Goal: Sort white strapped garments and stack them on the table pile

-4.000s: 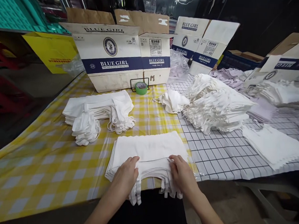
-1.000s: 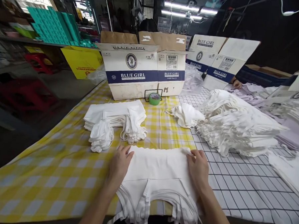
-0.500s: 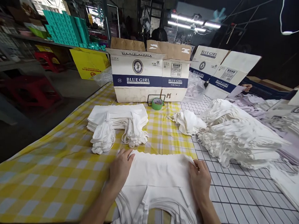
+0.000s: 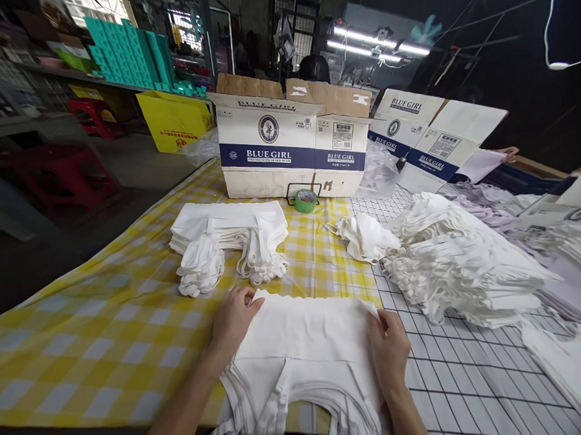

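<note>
A stack of white camisoles [image 4: 308, 332] lies in front of me, straps hanging over the table's near edge. My left hand [image 4: 234, 318] is closed on the far left corner of the top camisole, thumb on the cloth. At the far right corner, my right hand [image 4: 389, 346] pinches the same hem. The fabric lies flat between both hands, with a wavy far edge. Beyond my left hand sits a neat pile of folded white camisoles [image 4: 229, 224], its straps bunched toward me. A crumpled white garment [image 4: 367, 238] rests farther off to the right.
A large heap of white garments [image 4: 468, 259] covers the right side. Beer cartons [image 4: 270, 138] stand at the back, with green tape [image 4: 305, 201] before them. Yellow checked cloth [image 4: 94, 337] meets black-lined white cloth [image 4: 476, 383]. Another person's hand [image 4: 509, 153] holds pale fabric at back right.
Both my hands stay at the camisole's far corners, with barely any shift. At the back right, the other person's hand has moved up and right, lifting a pale piece of fabric.
</note>
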The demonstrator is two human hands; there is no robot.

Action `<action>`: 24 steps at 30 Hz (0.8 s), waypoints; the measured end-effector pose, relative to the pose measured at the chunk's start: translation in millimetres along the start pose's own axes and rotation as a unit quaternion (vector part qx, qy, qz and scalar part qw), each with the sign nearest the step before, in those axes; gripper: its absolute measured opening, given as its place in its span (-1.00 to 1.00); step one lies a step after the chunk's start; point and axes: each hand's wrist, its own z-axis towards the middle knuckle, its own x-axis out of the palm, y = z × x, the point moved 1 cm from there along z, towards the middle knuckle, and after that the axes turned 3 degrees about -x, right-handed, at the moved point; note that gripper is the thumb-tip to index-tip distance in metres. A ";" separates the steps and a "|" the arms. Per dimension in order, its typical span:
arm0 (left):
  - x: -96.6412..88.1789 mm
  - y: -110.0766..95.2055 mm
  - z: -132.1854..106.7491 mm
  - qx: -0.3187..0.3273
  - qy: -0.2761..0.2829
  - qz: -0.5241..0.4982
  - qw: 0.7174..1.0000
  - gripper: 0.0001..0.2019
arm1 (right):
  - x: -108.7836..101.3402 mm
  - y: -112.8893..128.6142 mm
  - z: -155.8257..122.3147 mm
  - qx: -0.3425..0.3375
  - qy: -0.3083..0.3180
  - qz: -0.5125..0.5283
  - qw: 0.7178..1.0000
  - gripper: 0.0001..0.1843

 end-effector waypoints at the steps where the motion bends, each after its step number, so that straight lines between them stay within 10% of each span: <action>1: 1.3 1.5 2.8 0.000 0.006 -0.006 1.000 -0.83 | -0.1 -0.1 0.1 0.003 -0.001 0.002 1.000 -0.62; 12: -15.5 -14.5 -20.6 0.068 -0.039 -0.154 0.985 -0.84 | -14.4 21.9 -0.8 0.040 0.001 0.023 0.999 -0.67; 19: -74.9 -26.1 -41.3 -0.047 -0.122 -0.199 0.971 -0.76 | -48.6 77.5 21.1 0.050 -0.036 0.134 0.989 -0.70; 24: -131.5 -11.6 -21.9 -0.073 -0.215 -0.223 0.948 -0.65 | -32.4 133.7 54.9 0.016 -0.036 0.206 0.978 -0.67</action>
